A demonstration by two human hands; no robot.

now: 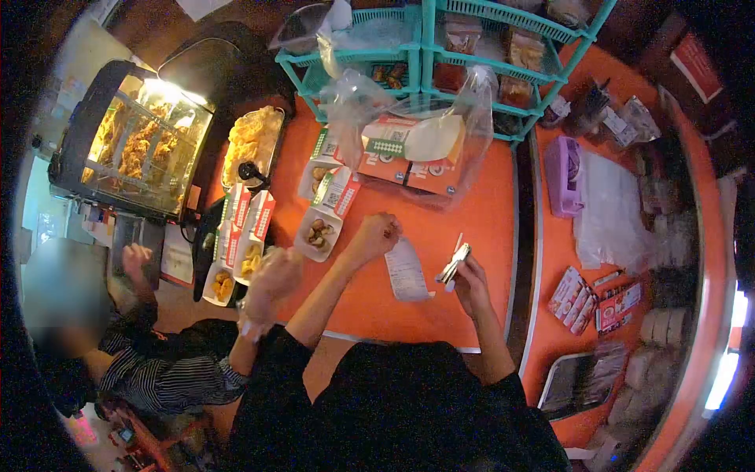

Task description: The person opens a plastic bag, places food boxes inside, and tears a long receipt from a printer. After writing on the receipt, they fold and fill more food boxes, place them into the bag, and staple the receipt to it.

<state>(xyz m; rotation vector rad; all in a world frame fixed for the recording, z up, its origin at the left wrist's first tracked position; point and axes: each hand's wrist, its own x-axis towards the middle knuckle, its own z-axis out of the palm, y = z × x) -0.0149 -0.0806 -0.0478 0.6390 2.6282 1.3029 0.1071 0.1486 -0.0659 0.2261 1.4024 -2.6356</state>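
And the right hand [474, 285], right of centre, grips a small silvery tool [454, 263]! The left hand [379, 236], mid-frame, curls by the top of a receipt [406, 271]; I can't tell whether it's gripping. Bagged cartons [417, 177] sit upper centre, a co-worker's hand [274, 274] left of centre.

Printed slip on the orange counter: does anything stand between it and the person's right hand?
Only the metallic object in the right hand comes between; nothing else visible does. The left hand is by the top of the slip.
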